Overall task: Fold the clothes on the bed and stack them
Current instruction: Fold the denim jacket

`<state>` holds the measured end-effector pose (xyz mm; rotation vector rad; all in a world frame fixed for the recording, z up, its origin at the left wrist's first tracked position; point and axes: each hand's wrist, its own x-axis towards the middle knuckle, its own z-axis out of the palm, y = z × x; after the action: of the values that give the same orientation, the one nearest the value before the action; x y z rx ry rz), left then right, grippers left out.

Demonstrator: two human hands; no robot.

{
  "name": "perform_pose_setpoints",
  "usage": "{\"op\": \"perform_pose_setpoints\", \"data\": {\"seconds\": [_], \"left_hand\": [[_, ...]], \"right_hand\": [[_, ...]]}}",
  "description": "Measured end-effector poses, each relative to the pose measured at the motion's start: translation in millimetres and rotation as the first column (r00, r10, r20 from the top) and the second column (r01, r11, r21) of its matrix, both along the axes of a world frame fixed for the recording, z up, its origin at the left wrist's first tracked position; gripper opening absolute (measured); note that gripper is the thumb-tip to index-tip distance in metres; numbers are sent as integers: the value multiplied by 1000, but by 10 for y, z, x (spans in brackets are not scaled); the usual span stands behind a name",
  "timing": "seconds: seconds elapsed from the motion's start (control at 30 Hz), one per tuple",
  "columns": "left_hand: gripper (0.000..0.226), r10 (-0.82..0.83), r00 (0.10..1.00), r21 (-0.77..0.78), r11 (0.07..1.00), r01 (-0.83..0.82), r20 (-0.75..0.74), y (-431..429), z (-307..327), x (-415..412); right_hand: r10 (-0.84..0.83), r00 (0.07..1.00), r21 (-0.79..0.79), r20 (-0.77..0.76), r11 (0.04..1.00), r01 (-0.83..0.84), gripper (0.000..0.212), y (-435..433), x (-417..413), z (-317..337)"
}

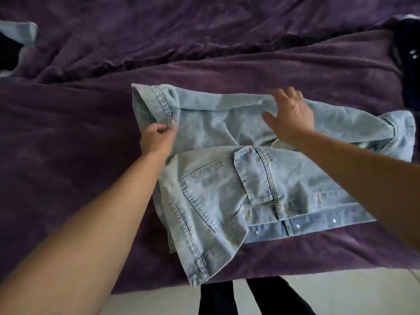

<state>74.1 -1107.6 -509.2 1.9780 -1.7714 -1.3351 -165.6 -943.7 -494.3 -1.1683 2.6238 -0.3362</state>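
Denim jeans (250, 178) lie partly folded on the purple bedspread (68, 133) near the bed's edge — mid-fold, by the look of it. The left hand (156, 138) pinches a hem corner; the right hand (289, 114) presses flat, fingers spread. Next likely calls for squaring the edges — then stacking.

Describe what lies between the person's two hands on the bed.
In the head view, only creased light blue fabric of the denim garment spans between the left hand, pinching its folded edge, and the right hand, flat on it.
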Motion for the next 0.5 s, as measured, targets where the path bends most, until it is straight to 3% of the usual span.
{"op": "perform_pose_setpoints", "data": {"seconds": [0.07,0.1,0.17,0.23,0.3,0.37,0.43,0.5], "left_hand": [[11,-20,1000,-51,998,21,13,-92,-79,-5],[12,-16,999,-45,999,14,-40,-169,-71,14],[14,26,977,1,1000,-26,-211,-363,-29,68],[26,-24,956,49,998,40,-293,-488,24,95],[47,-149,967,75,983,168,-208,-474,-28,63],[41,-257,965,29,965,259,-51,-388,-140,-8],[21,-182,982,-52,982,180,-40,-497,-158,-78],[14,-20,988,-52,999,12,-153,-858,-65,-130]], "right_hand": [[-8,1000,183,-6,983,9,77,-229,-212,-119],[1,1000,236,-2,972,-1,80,-292,-263,-188],[-16,1000,271,3,962,15,60,-362,-296,-306],[-55,998,252,-5,966,55,41,-402,-286,-362],[-53,999,217,13,975,49,39,-395,-287,-348],[-31,999,199,17,980,27,39,-398,-371,-247],[-28,999,210,-23,977,32,44,-457,-591,-96],[-83,995,179,-58,980,92,51,-561,-878,80]]}}
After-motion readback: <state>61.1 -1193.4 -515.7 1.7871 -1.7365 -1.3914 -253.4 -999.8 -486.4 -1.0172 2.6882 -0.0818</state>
